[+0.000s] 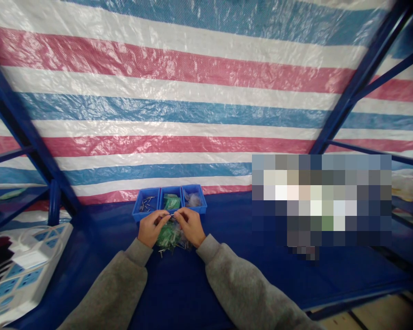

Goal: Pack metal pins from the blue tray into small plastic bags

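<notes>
The left hand (152,228) and right hand (190,224) meet at the middle of the scene, just in front of a blue three-part tray (147,216), with the fingertips of both pressed together and pinching a small metal pin (170,215) between them, though the fingers partly hide it. It looks stiff and light, and thin enough to slip from the fingers, so it seems best held by its shaft between fingertip and thumb. The tray's left compartment holds a loose pile of similar metal pins (147,202), the middle one green plastic pieces (172,201), and the right one a clear plastic bag (192,199). On the near side, under the hands, lies a loose heap of green and clear plastic packets (168,239) with pins among them, soft and crinkly by the look of it. Gray sleeves (241,284) cover both forearms. A white power strip (24,275) lies to the left on the blue table top (227,275), and a pixelated patch hides whatever is to the right.
</notes>
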The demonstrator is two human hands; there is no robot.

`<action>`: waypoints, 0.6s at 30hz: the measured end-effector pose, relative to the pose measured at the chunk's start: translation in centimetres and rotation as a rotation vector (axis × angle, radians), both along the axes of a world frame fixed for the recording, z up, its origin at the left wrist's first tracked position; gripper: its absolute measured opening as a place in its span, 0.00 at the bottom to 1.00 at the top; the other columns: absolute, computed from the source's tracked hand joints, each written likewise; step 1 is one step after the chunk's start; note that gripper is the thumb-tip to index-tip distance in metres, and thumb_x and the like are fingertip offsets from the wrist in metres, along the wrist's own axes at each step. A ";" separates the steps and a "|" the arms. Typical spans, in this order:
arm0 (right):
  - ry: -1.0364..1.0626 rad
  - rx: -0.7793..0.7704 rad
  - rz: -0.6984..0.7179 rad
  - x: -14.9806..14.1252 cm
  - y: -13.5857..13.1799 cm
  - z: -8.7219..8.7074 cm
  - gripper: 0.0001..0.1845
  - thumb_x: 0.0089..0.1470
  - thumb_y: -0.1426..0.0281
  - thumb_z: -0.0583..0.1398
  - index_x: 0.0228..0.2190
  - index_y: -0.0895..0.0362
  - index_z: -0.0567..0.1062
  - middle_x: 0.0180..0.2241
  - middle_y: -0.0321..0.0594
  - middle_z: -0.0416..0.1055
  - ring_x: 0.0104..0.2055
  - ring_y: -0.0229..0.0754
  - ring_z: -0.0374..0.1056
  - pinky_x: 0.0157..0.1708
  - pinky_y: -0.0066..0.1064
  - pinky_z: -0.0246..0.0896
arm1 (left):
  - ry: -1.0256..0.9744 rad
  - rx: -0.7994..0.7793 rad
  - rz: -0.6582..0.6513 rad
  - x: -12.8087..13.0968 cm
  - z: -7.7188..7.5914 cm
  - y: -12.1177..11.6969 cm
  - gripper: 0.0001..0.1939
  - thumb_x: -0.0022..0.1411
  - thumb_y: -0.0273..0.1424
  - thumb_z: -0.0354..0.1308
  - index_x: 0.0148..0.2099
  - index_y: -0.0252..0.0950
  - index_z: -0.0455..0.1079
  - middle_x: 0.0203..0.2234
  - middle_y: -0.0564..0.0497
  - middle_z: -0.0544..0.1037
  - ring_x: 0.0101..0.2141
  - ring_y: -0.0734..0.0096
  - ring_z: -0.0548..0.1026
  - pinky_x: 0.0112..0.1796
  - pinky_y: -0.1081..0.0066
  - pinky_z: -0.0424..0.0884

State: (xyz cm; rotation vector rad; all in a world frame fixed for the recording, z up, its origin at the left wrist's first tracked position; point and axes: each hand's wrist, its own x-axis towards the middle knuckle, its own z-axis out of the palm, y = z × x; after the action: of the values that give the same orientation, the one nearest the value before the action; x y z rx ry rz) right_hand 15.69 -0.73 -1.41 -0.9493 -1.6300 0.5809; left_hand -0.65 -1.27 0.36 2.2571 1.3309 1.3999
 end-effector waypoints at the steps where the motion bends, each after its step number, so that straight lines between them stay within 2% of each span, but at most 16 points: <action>1: -0.005 -0.003 0.001 0.0 0.0 0.0 0.17 0.57 0.61 0.53 0.25 0.58 0.72 0.20 0.34 0.65 0.23 0.35 0.61 0.25 0.24 0.55 | 0.011 0.004 -0.003 0.0 0.0 0.0 0.10 0.58 0.37 0.55 0.33 0.36 0.72 0.27 0.52 0.77 0.24 0.74 0.72 0.29 0.76 0.67; 4: -0.012 -0.003 0.012 0.1 0.0 0.0 0.18 0.58 0.61 0.52 0.25 0.58 0.72 0.21 0.35 0.67 0.24 0.35 0.62 0.25 0.24 0.56 | 0.035 -0.004 -0.011 0.0 0.0 0.0 0.11 0.60 0.36 0.52 0.33 0.35 0.71 0.26 0.51 0.77 0.25 0.74 0.72 0.28 0.76 0.67; 10: 0.005 0.017 0.093 -0.1 -0.3 0.4 0.12 0.56 0.63 0.56 0.34 0.57 0.74 0.29 0.37 0.70 0.25 0.34 0.63 0.25 0.24 0.58 | 0.082 -0.029 0.044 0.0 0.2 -0.2 0.14 0.62 0.36 0.49 0.30 0.35 0.69 0.19 0.54 0.71 0.20 0.76 0.68 0.24 0.77 0.63; 15: -0.047 0.047 0.108 0.0 -0.5 0.6 0.12 0.56 0.63 0.55 0.30 0.58 0.74 0.28 0.38 0.69 0.25 0.34 0.62 0.26 0.25 0.58 | 0.099 -0.058 0.050 0.0 0.4 -0.4 0.18 0.63 0.36 0.47 0.23 0.35 0.63 0.13 0.57 0.64 0.17 0.78 0.65 0.23 0.77 0.60; 18: -0.070 0.053 0.089 0.0 -0.6 0.7 0.14 0.57 0.63 0.54 0.27 0.58 0.73 0.25 0.37 0.68 0.25 0.35 0.62 0.27 0.25 0.57 | 0.082 -0.064 0.035 0.0 0.3 -0.4 0.19 0.64 0.36 0.46 0.22 0.35 0.63 0.13 0.56 0.65 0.18 0.78 0.65 0.25 0.77 0.62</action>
State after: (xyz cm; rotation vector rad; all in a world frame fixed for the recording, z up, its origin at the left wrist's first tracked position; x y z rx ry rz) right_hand 15.68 -1.30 -0.71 -0.8696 -1.7488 0.5675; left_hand -0.70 -1.67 0.70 2.2833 1.4261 1.2691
